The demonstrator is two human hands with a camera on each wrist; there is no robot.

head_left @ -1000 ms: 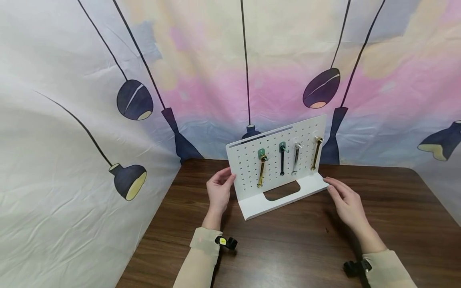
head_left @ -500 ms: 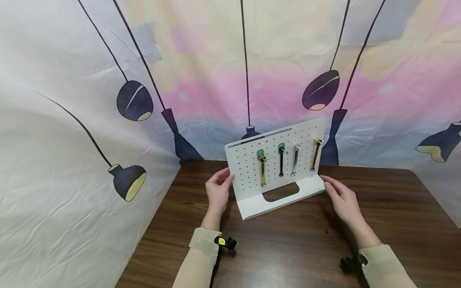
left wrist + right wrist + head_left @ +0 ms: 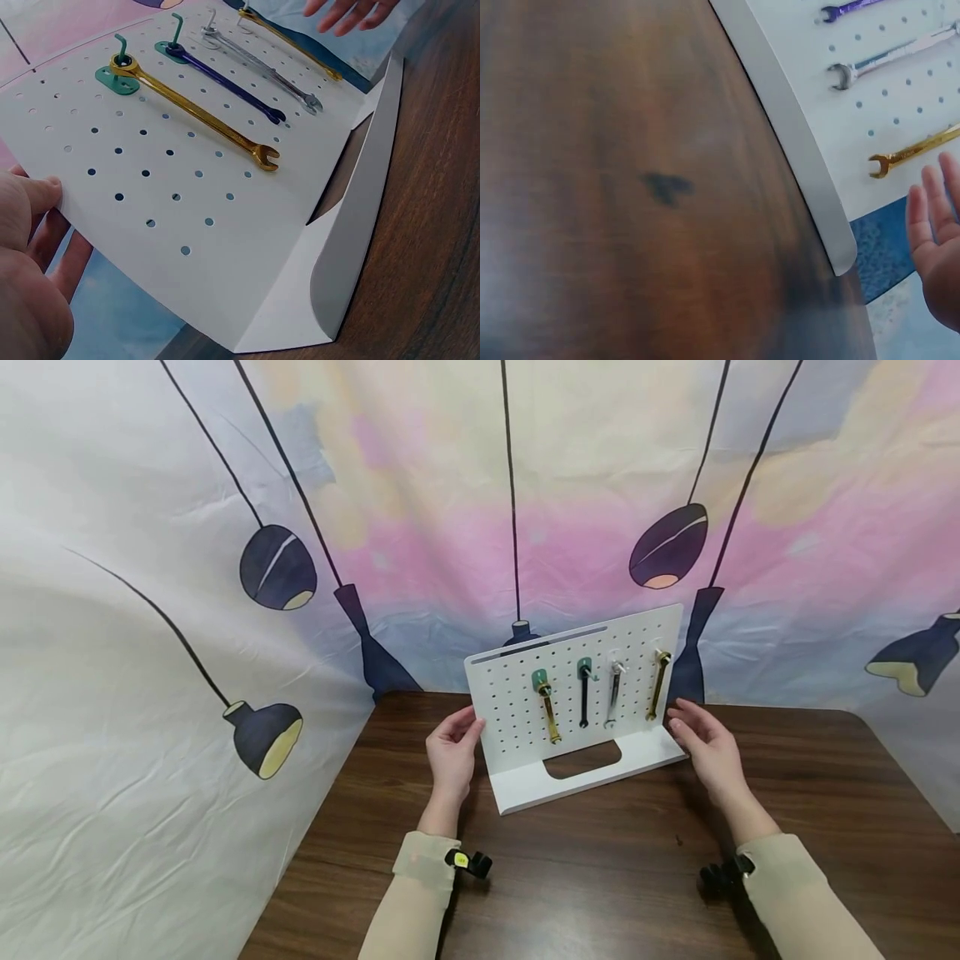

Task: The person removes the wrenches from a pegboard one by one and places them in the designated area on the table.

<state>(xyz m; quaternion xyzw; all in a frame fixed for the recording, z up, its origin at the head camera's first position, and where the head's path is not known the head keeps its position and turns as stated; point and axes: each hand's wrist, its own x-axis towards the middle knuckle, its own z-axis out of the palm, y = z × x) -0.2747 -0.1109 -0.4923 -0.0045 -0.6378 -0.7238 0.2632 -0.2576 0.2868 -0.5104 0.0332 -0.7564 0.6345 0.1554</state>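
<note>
A white pegboard (image 3: 517, 714) on an L-shaped base stands angled on the table. My left hand (image 3: 452, 756) pinches its left edge, thumb on the front face and fingers behind. Beside the right edge is my right hand (image 3: 712, 752), its fingers extended and apart from the board in the right wrist view. Several combination wrenches hang from hooks: a gold wrench (image 3: 199, 112) and a dark blue-violet wrench (image 3: 225, 84) on green hooks, then a silver wrench (image 3: 262, 69) and another gold wrench (image 3: 658, 687) on clear hooks. The left gold wrench hangs tilted.
The dark wood table (image 3: 600, 877) ends just behind the board. A fabric backdrop (image 3: 420, 527) with painted lamps hangs behind and to the left. The base has a wide cutout (image 3: 581, 760). A small dark mark (image 3: 666, 187) shows on the tabletop.
My right hand has left the base's right corner and risen beside the board's right edge. The board has shifted slightly left. The left gold wrench's lower end has swung right.
</note>
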